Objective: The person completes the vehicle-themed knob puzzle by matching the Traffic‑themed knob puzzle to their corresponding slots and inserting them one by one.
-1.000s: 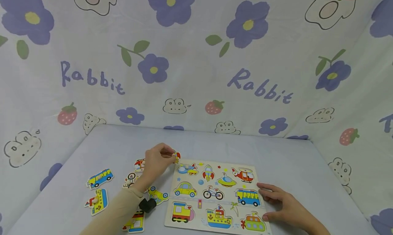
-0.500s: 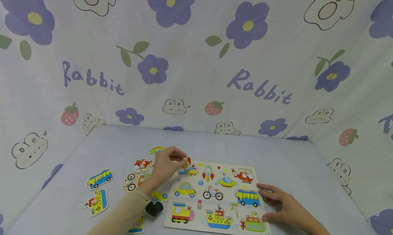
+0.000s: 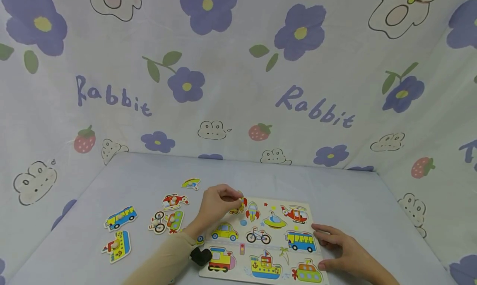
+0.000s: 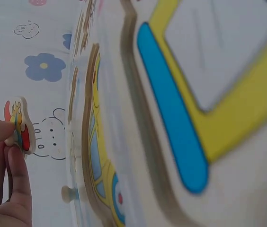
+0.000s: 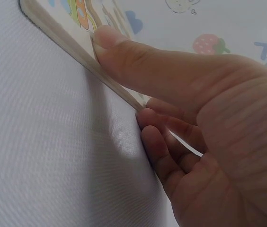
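My left hand point(image 3: 215, 205) pinches the rocket puzzle piece point(image 3: 244, 204) by its knob, above the top row of the wooden puzzle board point(image 3: 240, 272). The piece stands tilted, just left of the printed rocket slot point(image 3: 252, 211). In the left wrist view, thumb and fingertips meet at the back of the rocket piece point(image 4: 25, 130). My right hand point(image 3: 344, 251) grips the board's right edge, its thumb point(image 5: 124, 56) on top and the other fingers at the side. An airplane piece at the board's top left is mostly hidden behind the left hand.
Left of the board lie loose knobbed pieces: a flying saucer point(image 3: 191, 183), a helicopter point(image 3: 175, 201), a bicycle point(image 3: 158, 223), a submarine point(image 3: 174, 221), a bus point(image 3: 121, 218) and a ship point(image 3: 119, 246). The left forearm covers others. A patterned cloth point(image 3: 223, 99) hangs behind the table.
My left hand has moved right with the rocket piece, from the board's top left corner past the airplane to beside the rocket slot. The right hand has stayed at the board's edge.
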Motion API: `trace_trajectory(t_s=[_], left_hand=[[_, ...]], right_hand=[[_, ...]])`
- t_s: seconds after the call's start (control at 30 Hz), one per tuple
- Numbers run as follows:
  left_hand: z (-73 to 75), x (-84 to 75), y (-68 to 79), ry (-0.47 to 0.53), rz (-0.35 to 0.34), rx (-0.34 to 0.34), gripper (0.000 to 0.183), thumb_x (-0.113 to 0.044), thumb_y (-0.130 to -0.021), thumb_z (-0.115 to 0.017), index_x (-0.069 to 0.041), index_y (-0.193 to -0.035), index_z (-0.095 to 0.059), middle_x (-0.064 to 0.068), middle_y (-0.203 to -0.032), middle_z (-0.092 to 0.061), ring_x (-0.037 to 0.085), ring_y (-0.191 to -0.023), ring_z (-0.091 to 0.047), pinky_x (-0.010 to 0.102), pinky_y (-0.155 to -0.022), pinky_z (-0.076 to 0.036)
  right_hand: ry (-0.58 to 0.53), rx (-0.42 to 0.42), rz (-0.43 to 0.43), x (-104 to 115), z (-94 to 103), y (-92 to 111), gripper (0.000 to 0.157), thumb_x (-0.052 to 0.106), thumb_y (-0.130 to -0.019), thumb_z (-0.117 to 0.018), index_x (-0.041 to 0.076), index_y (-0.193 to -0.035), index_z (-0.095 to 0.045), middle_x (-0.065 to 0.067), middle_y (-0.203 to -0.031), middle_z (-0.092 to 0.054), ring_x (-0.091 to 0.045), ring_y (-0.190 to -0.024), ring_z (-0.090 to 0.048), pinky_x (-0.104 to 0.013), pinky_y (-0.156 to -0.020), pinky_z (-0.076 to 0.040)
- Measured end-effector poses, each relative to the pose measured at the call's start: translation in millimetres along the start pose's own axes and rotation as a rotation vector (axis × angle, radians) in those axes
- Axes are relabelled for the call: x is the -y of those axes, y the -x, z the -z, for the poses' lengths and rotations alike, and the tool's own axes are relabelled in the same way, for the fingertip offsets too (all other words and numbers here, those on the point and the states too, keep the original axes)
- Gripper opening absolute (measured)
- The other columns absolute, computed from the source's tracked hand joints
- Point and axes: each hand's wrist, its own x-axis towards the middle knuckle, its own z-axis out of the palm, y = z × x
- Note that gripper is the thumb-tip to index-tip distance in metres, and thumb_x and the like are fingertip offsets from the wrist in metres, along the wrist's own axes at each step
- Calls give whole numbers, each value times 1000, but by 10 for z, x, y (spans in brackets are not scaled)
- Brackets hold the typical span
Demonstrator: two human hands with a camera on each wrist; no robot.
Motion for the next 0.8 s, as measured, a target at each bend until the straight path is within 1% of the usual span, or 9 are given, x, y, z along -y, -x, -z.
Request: trace_trajectory(t_s=[0.13,0.27,0.3,0.33,0.5,0.53,0.57,0.6,0.8], left_hand=[[-64,5,-12,39,42,20,12,-2,-83,-78,-6,-92,-71,1,-95,-73,20,-84,-70,31,-76,-56],[-108,25,-35,11,84,34,12,-4,-82,-79,-8,-91,-71,-1,-93,-73,18,-84,-69,30,-74,-56],[-116,34,-40,5,87,39,12,-4,-82,-79,-8,-91,-71,-1,-93,-73,17,-83,-69,28,-73,-56],[-121,-14,-33,-6,86,41,12,-3,-82,-79,-6,-91,-71,2,-93,-73,19,-83,-69,30,-73,-56],[-150,6,-52,-26,109,63,12,-5,-82,-80,-7,-91,-72,1,-90,-73,19,-81,-69,31,-73,-56],[-154,9,-56,-37,123,67,12,-6,-82,-80,-8,-91,-72,0,-89,-73,19,-81,-69,32,-73,-56],[-161,71,-75,-43,133,71,12,-8,-82,-81,-10,-90,-72,-3,-87,-73,17,-80,-69,30,-74,-55],[-169,79,-81,-57,143,75,13,-8,-81,-81,-10,-90,-72,-3,-86,-72,17,-79,-69,31,-74,-55],[-227,110,-129,-201,178,112,11,-11,-79,-82,-15,-84,-72,-9,-77,-70,12,-74,-66,32,-76,-51]], right_hand=[[-6,-2,-21,9,-2,-1,79,45,-67,-88,12,-134,-63,-5,-149,-42,-15,-101,-51,-24,-86,-46],[-10,1,-3,11,1,5,78,44,-68,-88,11,-134,-62,-6,-149,-42,-15,-101,-51,-24,-85,-47],[-9,4,7,10,2,8,78,43,-68,-88,11,-134,-62,-7,-149,-42,-14,-100,-51,-24,-85,-47],[-6,5,12,6,4,7,78,43,-68,-88,10,-134,-62,-7,-149,-42,-14,-100,-51,-24,-85,-47],[-6,9,6,9,14,7,80,42,-68,-88,9,-135,-61,-7,-149,-42,-13,-100,-51,-25,-85,-47],[-8,8,3,12,16,5,80,42,-68,-88,9,-136,-60,-7,-149,-42,-14,-100,-51,-25,-85,-47],[-10,9,5,14,17,6,80,42,-68,-88,9,-136,-60,-8,-149,-42,-14,-100,-51,-25,-85,-47],[-12,9,5,16,16,7,80,42,-68,-88,9,-136,-60,-8,-149,-42,-14,-100,-51,-25,-85,-47],[-6,13,19,6,11,12,79,43,-70,-87,9,-136,-60,-7,-149,-42,-12,-100,-51,-24,-85,-47]])
